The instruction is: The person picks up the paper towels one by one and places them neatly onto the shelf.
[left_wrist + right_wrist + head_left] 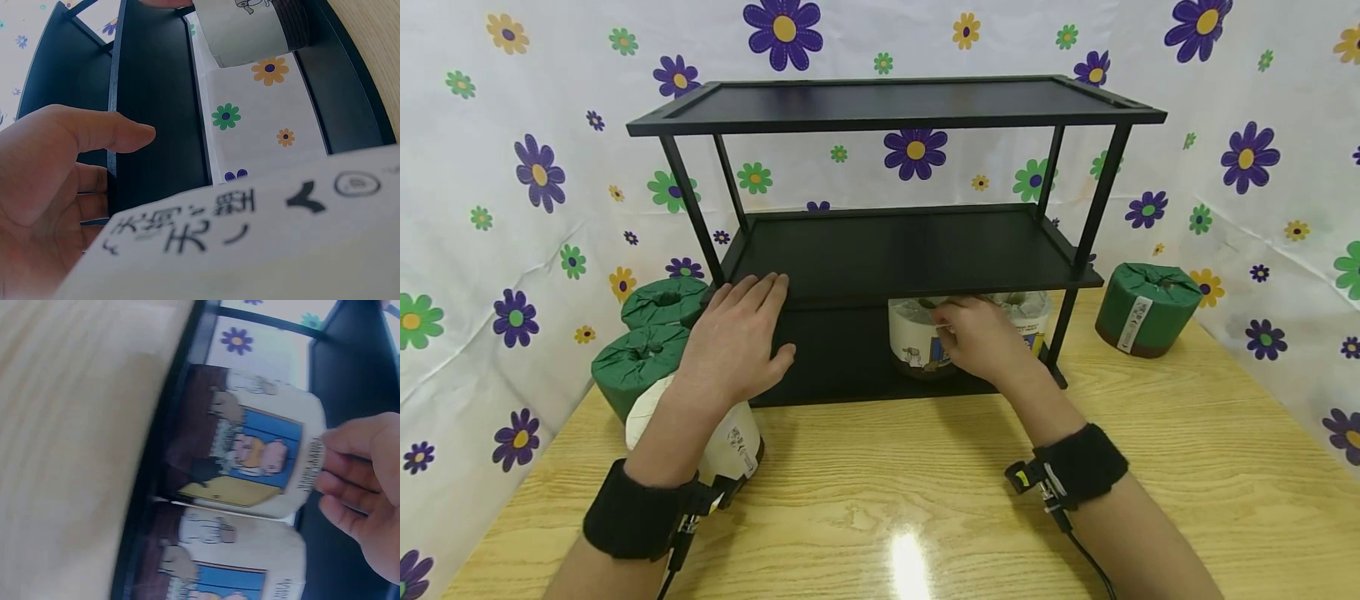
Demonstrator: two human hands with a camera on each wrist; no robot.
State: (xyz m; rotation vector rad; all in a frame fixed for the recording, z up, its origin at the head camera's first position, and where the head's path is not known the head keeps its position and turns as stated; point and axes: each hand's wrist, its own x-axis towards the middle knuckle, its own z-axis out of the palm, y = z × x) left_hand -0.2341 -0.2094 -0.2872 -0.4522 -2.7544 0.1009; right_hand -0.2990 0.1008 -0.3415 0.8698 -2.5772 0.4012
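Note:
My right hand (981, 337) pinches the top of a white-wrapped toilet roll (912, 337) on the bottom shelf (835, 358) of a black rack. In the right wrist view, fingers curl at the upper edge of that roll (250, 444), which has a cartoon print. A second white toilet roll (1032, 310) stands right beside it. Straight fingers of my left hand (730, 342) rest on the front left edge of the middle shelf (895, 250); its palm holds nothing. Below the left forearm stands another white toilet roll (730, 442), partly hidden by it.
Two green-wrapped toilet rolls (640, 358) stand left of the rack, and another green roll (1146, 308) stands to its right. The rack's top shelf (895, 100) and thin posts (1093, 200) frame the space. A flowered cloth (1247, 250) hangs behind the wooden table (880, 483).

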